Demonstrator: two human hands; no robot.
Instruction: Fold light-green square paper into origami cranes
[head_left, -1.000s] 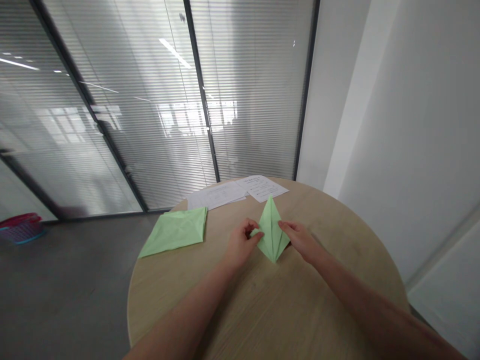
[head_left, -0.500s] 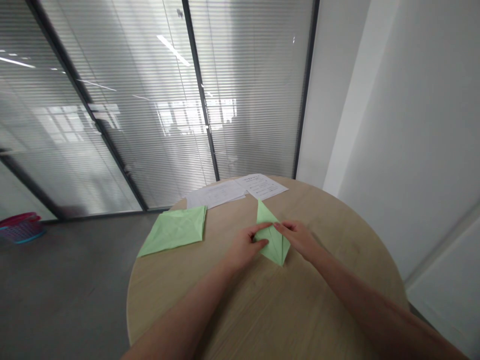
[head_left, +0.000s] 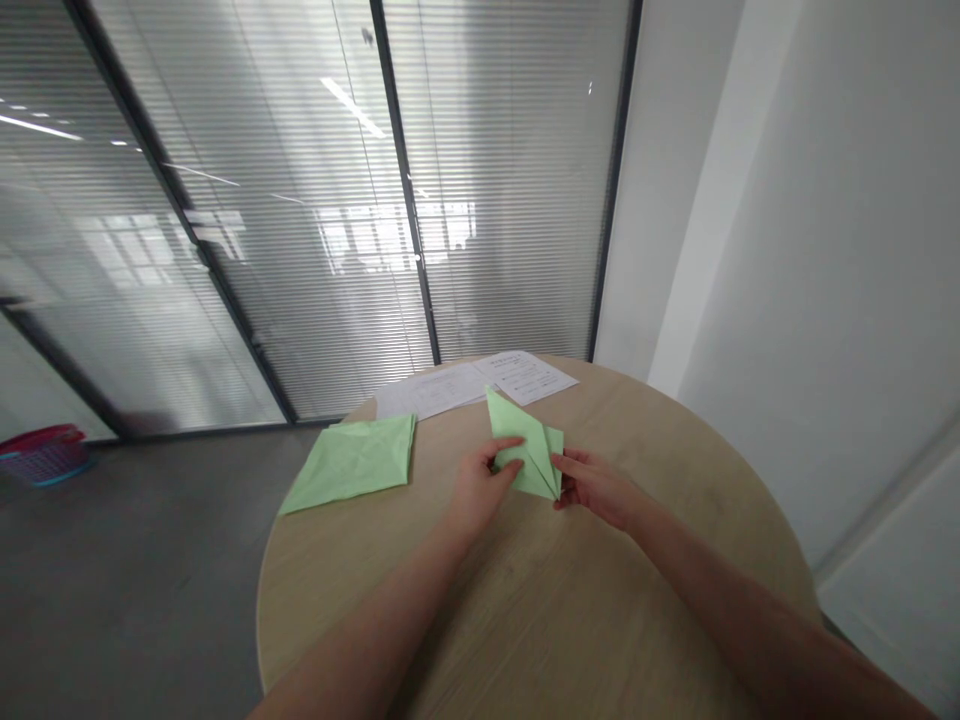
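A green pile [head_left: 349,463] sits over at the left rim of the desk [head_left: 510,630] (paper or cloth, honestly can't tell from here), and a couple of white printouts [head_left: 531,377] are spread along the far edge, text too small to read. Nothing's wedged between the hands, though the far tip of the green paper [head_left: 537,448] covers a bit of the printouts in this view; can't tell if they actually touch. Desk is round, light wood grain, with a grey floor [head_left: 157,570] below and a pink-and-blue basket [head_left: 46,455] down on the left. Big glass panels with blinds [head_left: 506,230] run behind, plain white wall [head_left: 840,240] on the right. The green paper is in the middle of the desk area, both hands on it: left hand [head_left: 478,490] holds the left side with thumb and index finger on top, right hand [head_left: 598,486] pinches the right edge, thumb above and other fingers underneath. Half a second ago it was a slanted diamond with both hands' fingertips meeting on top; now they're apart, the tip points further left and a squarish flap shows on the right. Pile and printouts haven't budged.
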